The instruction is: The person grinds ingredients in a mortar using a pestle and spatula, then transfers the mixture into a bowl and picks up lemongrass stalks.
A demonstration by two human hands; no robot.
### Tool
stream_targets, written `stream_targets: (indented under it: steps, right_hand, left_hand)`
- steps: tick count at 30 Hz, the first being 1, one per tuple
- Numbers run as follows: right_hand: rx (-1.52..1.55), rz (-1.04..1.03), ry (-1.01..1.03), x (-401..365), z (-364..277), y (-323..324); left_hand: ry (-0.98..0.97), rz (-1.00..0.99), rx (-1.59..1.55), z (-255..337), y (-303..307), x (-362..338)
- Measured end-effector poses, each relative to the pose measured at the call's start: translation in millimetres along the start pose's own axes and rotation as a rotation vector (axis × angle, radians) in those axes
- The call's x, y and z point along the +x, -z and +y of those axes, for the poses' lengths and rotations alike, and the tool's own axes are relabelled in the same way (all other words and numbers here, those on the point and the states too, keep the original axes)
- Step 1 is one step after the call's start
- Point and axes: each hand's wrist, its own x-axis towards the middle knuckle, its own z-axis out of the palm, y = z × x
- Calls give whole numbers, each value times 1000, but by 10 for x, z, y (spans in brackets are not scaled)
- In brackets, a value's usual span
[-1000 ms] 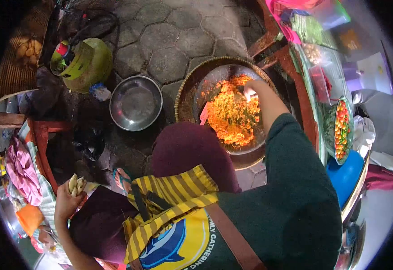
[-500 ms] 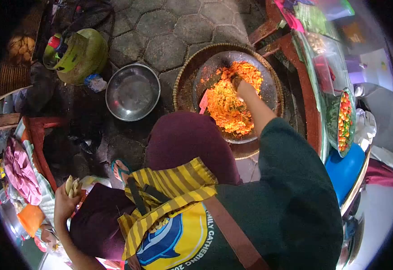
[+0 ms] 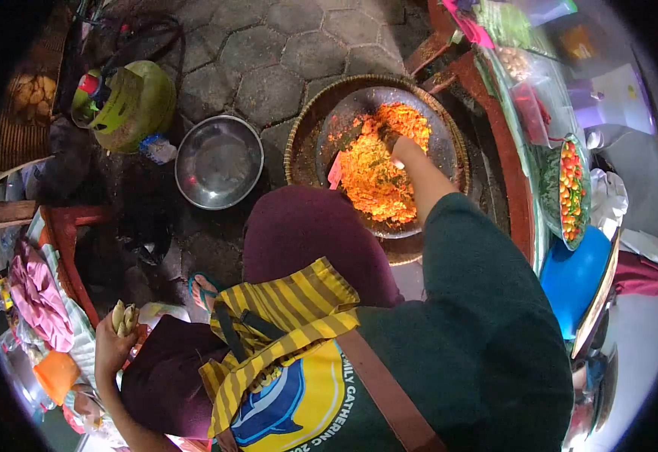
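My right hand is closed round a dark tool, perhaps a pestle, over the orange, crumbly food. That food lies on a wide grey stone dish, which sits in a round woven tray. A small pink piece stands at the food's left edge. At the lower left, my left hand is wrapped round several pale, finger-like pieces, away from the dish. Most of the tool is hidden by my right hand.
An empty metal basin stands left of the tray, with a green gas cylinder beyond. On the right bench are a blue container and a tray of small red and orange produce. Pink cloth lies at left.
The view has shifted slightly. My right hand is still at the food with the tool, and my left hand keeps its hold on the pale pieces.
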Motion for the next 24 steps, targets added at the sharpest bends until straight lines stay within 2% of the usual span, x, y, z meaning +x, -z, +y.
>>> stream_targets:
  steps: [2, 4, 6, 7, 9, 12, 13, 15, 16, 18, 20, 21, 22, 23, 24]
  right_hand:
    - [83, -230, 55, -130, 65, 113]
    - [161, -477, 124, -288, 59, 119]
    - [54, -428, 350, -895, -42, 7]
    - [-52, -13, 365, -820, -36, -514]
    - [54, -3, 211, -718, -83, -598]
    - [88, 162, 84, -234, 16, -218]
    - [95, 172, 85, -127, -25, -102]
    - [-37, -81, 123, -32, -74, 101]
    - [-37, -60, 116, -44, -59, 162]
    - [-153, -391, 353, -137, -84, 139]
    - [164, -475, 225, -631, -172, 29]
    - [143, -211, 268, -814, -220, -233]
    - [116, 53, 312, -845, -266, -469]
    - [157, 172, 284, -521, -224, -843]
    - [148, 151, 291, -518, -142, -822]
  left_hand:
    - [-37, 29, -12, 17, 8, 43]
    - [8, 62, -88, 97, -26, -16]
    - [-20, 70, 11, -180, -22, -51]
    - [-7, 57, 21, -258, -5, -10]
    - [93, -16, -20, -358, -15, -51]
    - [54, -35, 65, 46, -7, -1]
    - [63, 21, -51, 89, -42, 5]
    - [33, 0, -53, 265, -2, 6]
    - [5, -25, -53, 329, 9, 31]
    - [-2, 5, -152, 142, -14, 25]
    - [-87, 62, 23, -10, -28, -13]
    - [-34, 100, -18, -197, -56, -19]
    - [-25, 98, -16, -136, -39, 15]
    - [29, 51, -53, -49, -36, 3]
    - [86, -4, -84, -12, -23, -55]
